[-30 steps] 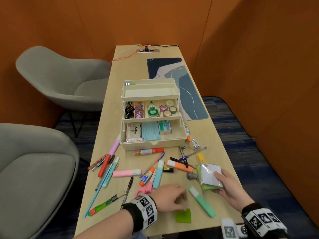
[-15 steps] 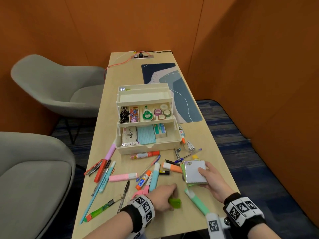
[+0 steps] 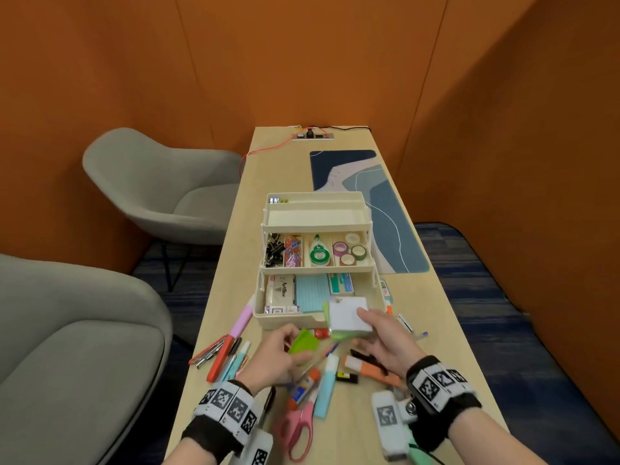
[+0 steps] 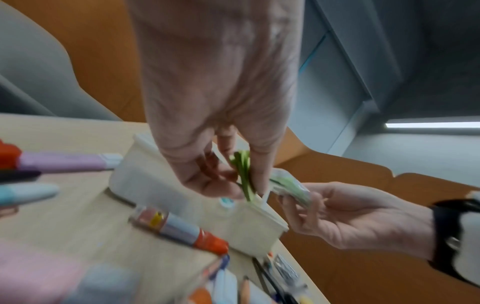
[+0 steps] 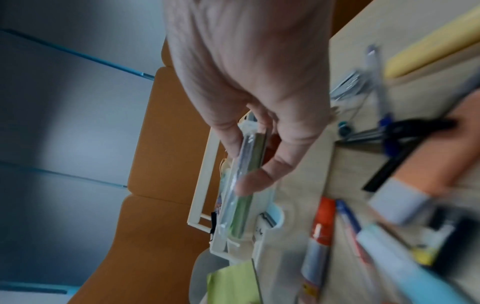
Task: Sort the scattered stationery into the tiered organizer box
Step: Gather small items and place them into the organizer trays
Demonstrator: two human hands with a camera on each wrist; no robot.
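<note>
Sticky notes [image 3: 349,317] and green sheet [image 3: 303,342] now nearer organizer [image 3: 288,322].

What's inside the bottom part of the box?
The bottom tier holds an Artline box, a blue lined pad and a teal box. The held white packet covers its front right corner.

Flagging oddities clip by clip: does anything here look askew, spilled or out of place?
Nothing looks spilled or damaged. Pens and markers lie scattered before the organizer box, as the task expects. The left hand pinches loose green sheets; the right hand holds a wrapped note pad over the box's front edge.
</note>
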